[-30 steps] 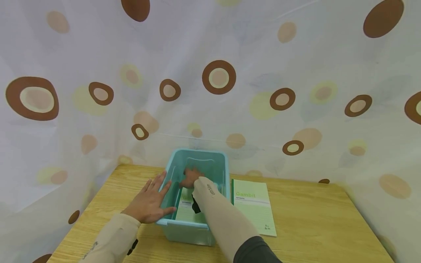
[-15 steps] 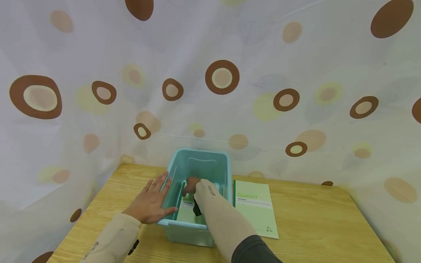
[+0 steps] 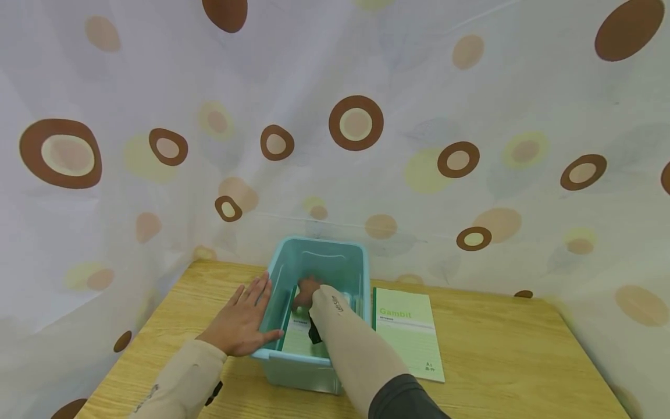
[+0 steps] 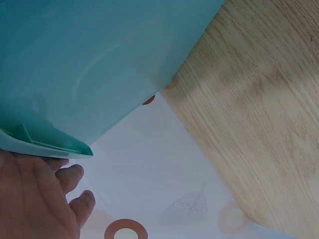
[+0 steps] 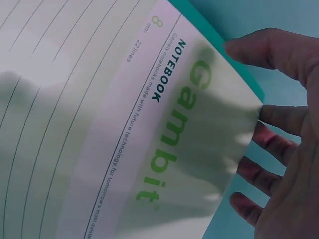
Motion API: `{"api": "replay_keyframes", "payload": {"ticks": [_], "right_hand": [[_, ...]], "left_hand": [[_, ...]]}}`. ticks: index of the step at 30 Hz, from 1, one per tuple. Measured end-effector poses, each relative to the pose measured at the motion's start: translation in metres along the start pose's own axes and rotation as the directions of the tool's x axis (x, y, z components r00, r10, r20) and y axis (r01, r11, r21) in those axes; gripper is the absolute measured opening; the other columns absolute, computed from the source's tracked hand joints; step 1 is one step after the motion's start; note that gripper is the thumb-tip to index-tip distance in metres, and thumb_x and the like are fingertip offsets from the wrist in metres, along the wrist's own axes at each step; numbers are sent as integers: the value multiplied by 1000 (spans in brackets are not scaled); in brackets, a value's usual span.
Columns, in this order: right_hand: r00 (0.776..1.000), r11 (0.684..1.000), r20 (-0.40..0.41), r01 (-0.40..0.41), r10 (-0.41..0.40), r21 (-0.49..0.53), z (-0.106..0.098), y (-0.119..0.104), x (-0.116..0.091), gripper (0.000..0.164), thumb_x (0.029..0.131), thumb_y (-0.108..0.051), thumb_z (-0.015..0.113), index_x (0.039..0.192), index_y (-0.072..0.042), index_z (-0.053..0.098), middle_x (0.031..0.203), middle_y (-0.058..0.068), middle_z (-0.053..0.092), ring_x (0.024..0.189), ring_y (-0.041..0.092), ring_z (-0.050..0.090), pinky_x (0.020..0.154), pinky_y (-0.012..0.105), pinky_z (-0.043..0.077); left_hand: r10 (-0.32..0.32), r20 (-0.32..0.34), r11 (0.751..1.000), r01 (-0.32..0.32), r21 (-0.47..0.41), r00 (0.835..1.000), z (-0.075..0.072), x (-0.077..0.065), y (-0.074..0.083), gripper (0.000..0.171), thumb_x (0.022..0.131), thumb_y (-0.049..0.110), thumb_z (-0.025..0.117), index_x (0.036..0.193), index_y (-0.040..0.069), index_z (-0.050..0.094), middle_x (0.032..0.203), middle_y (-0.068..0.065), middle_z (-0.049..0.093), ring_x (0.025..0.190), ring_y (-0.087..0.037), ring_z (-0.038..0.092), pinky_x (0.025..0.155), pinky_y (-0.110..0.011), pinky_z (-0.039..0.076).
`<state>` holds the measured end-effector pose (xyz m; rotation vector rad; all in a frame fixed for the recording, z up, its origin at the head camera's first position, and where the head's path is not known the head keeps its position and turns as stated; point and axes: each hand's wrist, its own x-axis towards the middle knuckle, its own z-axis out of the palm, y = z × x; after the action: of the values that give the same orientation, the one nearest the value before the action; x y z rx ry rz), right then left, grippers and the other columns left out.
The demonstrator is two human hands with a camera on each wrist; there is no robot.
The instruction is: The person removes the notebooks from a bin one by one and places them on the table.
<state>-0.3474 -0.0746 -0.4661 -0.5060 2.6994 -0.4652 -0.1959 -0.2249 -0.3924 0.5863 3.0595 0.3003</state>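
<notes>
A light blue plastic bin (image 3: 298, 361) stands on the table. Over its left rim lies my left hand (image 3: 238, 320), fingers spread along the outside and thumb reaching across the near corner; the left wrist view has this hand (image 4: 37, 199) against the rim. My right hand (image 3: 306, 291) reaches down inside the bin. A pale green notebook (image 3: 298, 337) with a dark green spine lies in there, partly hidden by the right forearm. Close up, the right hand (image 5: 284, 124) sits at a corner of the "Gambit" notebook (image 5: 124, 124), thumb at the spine, loosely bent fingertips along the adjoining edge.
A second pale green Gambit notebook (image 3: 408, 331) lies flat on the wooden table (image 3: 502, 349), just right of the bin. Behind and at both sides hangs a white curtain (image 3: 314, 70) with brown and yellow ring shapes.
My right hand has shifted slightly within the bin, toward me and then back a little. More of the inner notebook's spine shows now. The left hand stays on the rim.
</notes>
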Motion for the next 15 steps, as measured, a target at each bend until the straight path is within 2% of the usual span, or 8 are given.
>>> {"api": "replay_keyframes", "payload": {"ticks": [3, 9, 11, 15], "right_hand": [[1000, 999, -26, -14, 13, -47, -2, -2, -1, 59, 78, -37, 78, 129, -15, 59, 133, 10, 48, 119, 32, 47, 99, 49, 41], [998, 998, -46, -37, 35, -41, -4, -6, -6, 62, 77, -40, 79, 129, -16, 56, 134, 11, 47, 120, 33, 47, 99, 51, 40], [998, 999, -56, -37, 35, -27, -4, -6, -7, 64, 77, -40, 78, 131, -16, 54, 133, 11, 48, 119, 33, 48, 98, 49, 42], [997, 997, -69, -32, 36, 66, -1, -4, -6, 64, 79, -37, 77, 132, -12, 51, 128, 11, 54, 117, 32, 51, 95, 45, 45]], "left_hand": [[5, -6, 1000, -5, 9, 1000, 0, 0, 0, 91, 92, 51, 55, 148, -12, 21, 157, -25, 14, 144, -41, 16, 115, -56, 14], [5, 1, 1000, -5, 2, 1000, -2, -1, 0, 91, 92, 52, 54, 148, -12, 21, 157, -25, 14, 144, -41, 17, 115, -56, 15], [5, 1, 1000, -5, -2, 1000, -2, -1, 0, 91, 92, 52, 54, 148, -12, 21, 157, -25, 14, 143, -41, 17, 114, -57, 15], [3, 2, 1000, -3, 4, 1000, -2, 0, 0, 91, 92, 52, 54, 148, -12, 21, 157, -24, 14, 144, -41, 17, 115, -56, 15]]}}
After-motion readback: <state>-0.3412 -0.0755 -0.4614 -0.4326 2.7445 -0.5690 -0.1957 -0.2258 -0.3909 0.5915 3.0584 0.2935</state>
